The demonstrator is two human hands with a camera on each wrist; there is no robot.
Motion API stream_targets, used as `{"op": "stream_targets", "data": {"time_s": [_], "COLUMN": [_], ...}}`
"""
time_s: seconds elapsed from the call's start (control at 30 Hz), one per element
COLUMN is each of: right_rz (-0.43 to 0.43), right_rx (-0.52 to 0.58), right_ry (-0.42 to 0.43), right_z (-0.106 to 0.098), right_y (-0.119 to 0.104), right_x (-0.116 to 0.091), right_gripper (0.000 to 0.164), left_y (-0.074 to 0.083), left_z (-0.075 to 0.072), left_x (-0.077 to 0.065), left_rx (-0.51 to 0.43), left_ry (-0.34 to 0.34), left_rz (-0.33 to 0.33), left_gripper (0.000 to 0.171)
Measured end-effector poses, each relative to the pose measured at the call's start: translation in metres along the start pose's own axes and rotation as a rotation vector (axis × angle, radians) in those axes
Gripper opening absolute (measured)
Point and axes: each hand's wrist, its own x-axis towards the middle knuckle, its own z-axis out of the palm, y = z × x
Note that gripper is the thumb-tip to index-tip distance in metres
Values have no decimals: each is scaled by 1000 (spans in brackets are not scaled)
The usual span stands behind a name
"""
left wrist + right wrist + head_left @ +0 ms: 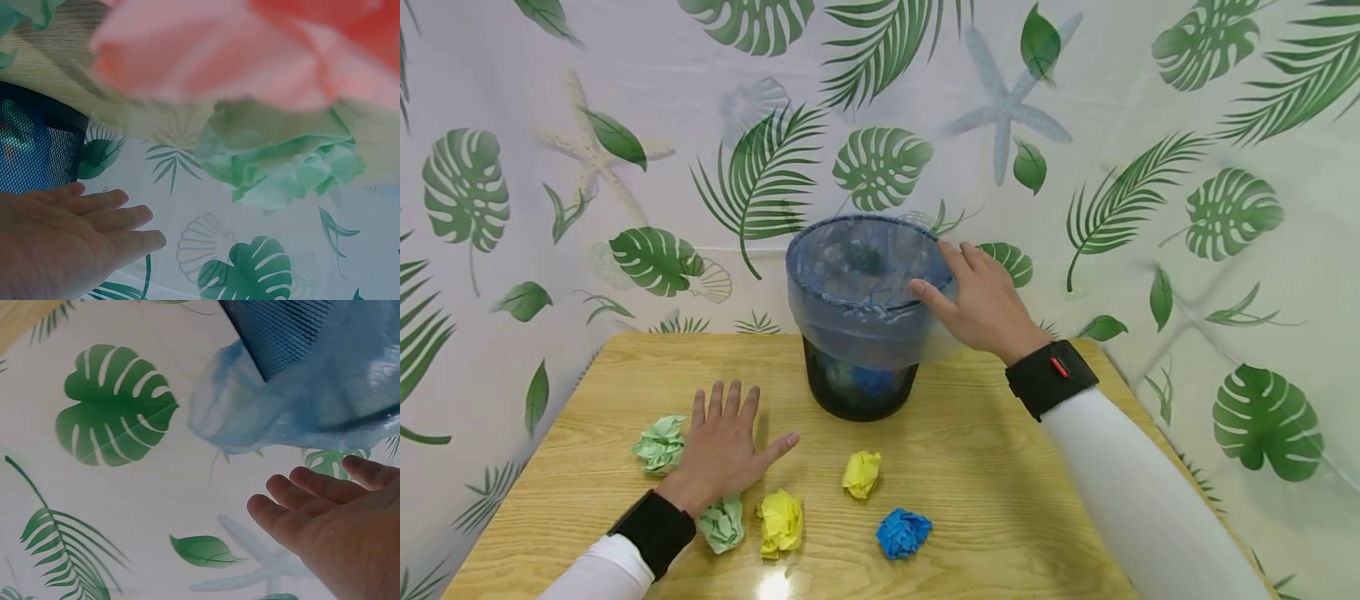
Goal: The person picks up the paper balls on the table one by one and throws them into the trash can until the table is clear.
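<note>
A black mesh waste bin [857, 396] stands at the table's back, lined with a translucent blue plastic bag [861, 321] folded over its rim. My right hand [985, 304] is at the rim's right side, fingers extended; whether it touches the bag I cannot tell. In the right wrist view those fingers [294, 509] are straight beside the bag [250, 419]. My left hand [722, 446] spreads flat over the table's left part, holding nothing. Near it lie two crumpled pale green papers, one to the left [660, 444] and one by the wrist [722, 525].
Two crumpled yellow papers, one nearer [781, 523] and one farther [861, 474], and a blue one [903, 533] lie on the wooden table [1000, 500]. A pink-red crumpled paper [250, 50] appears close up in the left wrist view. A leaf-printed cloth [880, 100] hangs behind.
</note>
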Motion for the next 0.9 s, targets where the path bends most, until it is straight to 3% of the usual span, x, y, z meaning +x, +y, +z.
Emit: {"op": "stream_targets", "data": {"time_s": [0.67, 0.9], "right_rz": [27, 42], "right_rx": [-104, -73], "right_ry": [39, 51], "right_z": [42, 62], "right_y": [64, 76], "right_x": [-72, -91], "right_gripper": [104, 110], "left_y": [-3, -4], "left_z": [6, 6], "left_x": [-2, -2], "left_rx": [-11, -16], "left_ry": [4, -5], "left_rz": [3, 7], "left_gripper": [106, 106]}}
